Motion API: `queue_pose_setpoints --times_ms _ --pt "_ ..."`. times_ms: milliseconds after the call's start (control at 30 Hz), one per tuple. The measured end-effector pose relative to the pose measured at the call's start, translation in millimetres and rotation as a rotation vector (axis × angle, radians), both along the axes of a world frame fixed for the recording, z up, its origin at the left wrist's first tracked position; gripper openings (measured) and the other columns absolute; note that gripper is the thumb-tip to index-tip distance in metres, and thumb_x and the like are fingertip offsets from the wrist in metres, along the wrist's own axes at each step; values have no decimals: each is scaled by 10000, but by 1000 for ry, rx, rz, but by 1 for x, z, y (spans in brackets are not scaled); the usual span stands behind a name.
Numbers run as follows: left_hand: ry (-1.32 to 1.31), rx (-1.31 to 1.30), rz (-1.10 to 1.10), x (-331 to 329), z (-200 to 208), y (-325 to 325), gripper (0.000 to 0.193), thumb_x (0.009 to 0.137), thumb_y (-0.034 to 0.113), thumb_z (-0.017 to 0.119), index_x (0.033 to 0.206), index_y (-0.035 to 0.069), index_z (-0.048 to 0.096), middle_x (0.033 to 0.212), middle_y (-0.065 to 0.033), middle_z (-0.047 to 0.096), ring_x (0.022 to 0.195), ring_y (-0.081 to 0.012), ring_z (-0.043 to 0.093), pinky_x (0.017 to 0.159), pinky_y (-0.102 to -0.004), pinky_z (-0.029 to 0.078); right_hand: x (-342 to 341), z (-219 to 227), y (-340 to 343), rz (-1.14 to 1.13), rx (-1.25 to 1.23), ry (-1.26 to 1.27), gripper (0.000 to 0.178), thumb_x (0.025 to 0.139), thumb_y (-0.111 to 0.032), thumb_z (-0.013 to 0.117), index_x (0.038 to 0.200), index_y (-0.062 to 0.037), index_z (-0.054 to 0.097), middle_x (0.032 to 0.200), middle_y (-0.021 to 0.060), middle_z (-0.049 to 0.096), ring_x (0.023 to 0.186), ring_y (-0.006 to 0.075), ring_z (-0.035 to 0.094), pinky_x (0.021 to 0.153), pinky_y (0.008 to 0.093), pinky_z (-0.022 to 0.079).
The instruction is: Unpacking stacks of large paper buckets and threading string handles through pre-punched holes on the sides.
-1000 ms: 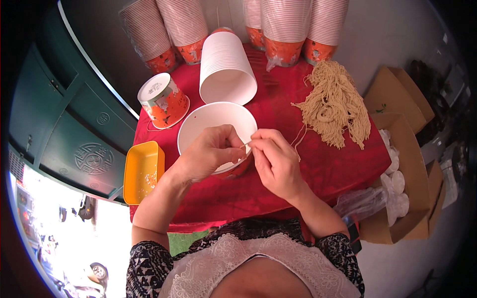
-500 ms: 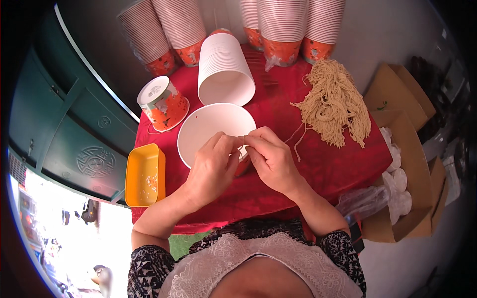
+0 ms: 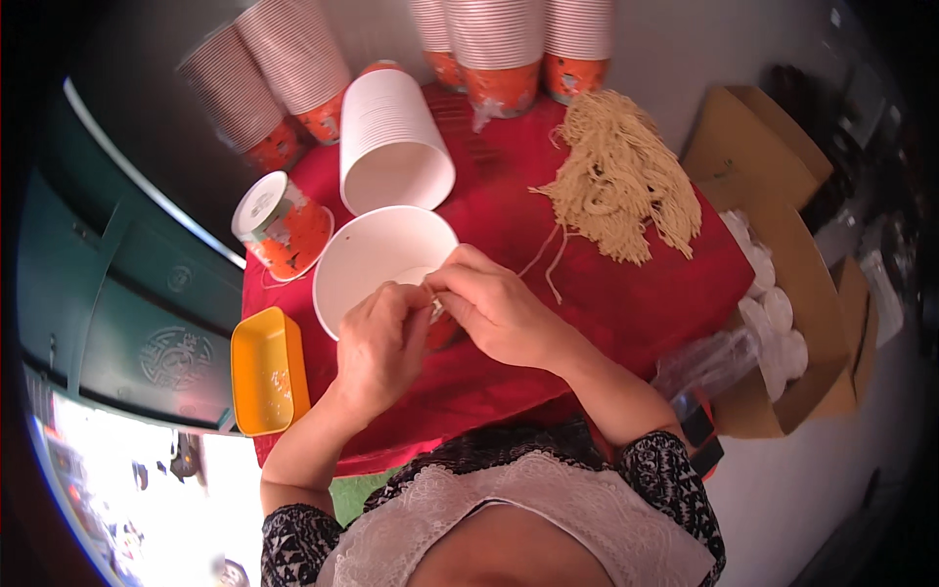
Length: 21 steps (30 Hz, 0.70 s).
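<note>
My left hand (image 3: 380, 340) and my right hand (image 3: 494, 305) meet fingertip to fingertip over the near right rim of a white paper bucket (image 3: 342, 256), its mouth facing up. Both are closed in a pinch on what looks like a thin pale string (image 3: 436, 309); most of it is hidden by the fingers. Below them, a bit of the bucket's orange outer wall (image 3: 445, 331) shows. Right of the hands lies a heap of beige strings (image 3: 626, 181), two loose ends trailing toward my right hand.
Behind the bucket lies a stack of nested white buckets (image 3: 396, 137). An orange printed bucket (image 3: 284, 230) stands upside down at left, near a yellow tray (image 3: 242, 377) with small white bits. Tall bucket stacks (image 3: 499, 39) line the wall. A cardboard box (image 3: 812, 323) stands right of the red-covered table (image 3: 626, 313).
The view has shifted, so the table's things sit further left in the picture. Both hands stay pinched together at the bucket's rim, the fingers slightly rearranged.
</note>
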<state>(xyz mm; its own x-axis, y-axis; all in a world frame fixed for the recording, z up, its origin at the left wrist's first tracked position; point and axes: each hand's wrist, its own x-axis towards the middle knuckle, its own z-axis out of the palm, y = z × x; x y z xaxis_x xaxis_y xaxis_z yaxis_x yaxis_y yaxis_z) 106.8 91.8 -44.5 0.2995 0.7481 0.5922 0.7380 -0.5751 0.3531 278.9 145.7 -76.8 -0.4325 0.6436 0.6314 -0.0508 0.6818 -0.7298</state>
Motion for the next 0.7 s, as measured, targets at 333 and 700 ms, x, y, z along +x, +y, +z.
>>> queue_pose_setpoints --times_ms 333,700 --pt "-336 -303 19 5 8 -3 59 862 -71 612 885 -25 584 754 -51 618 689 -92 588 609 -250 487 -11 -10 -8 -210 126 201 123 823 42 642 876 -1 540 1056 144 496 821 328 612 693 405 511" --pt "-603 -521 10 -2 11 3 70 884 -46 515 843 5 539 737 -1 534 632 -54 502 560 -197 414 -13 -24 -19 -363 488 178 141 845 -20 629 956 54 583 1132 160 494 931 281 588 760 364 534"
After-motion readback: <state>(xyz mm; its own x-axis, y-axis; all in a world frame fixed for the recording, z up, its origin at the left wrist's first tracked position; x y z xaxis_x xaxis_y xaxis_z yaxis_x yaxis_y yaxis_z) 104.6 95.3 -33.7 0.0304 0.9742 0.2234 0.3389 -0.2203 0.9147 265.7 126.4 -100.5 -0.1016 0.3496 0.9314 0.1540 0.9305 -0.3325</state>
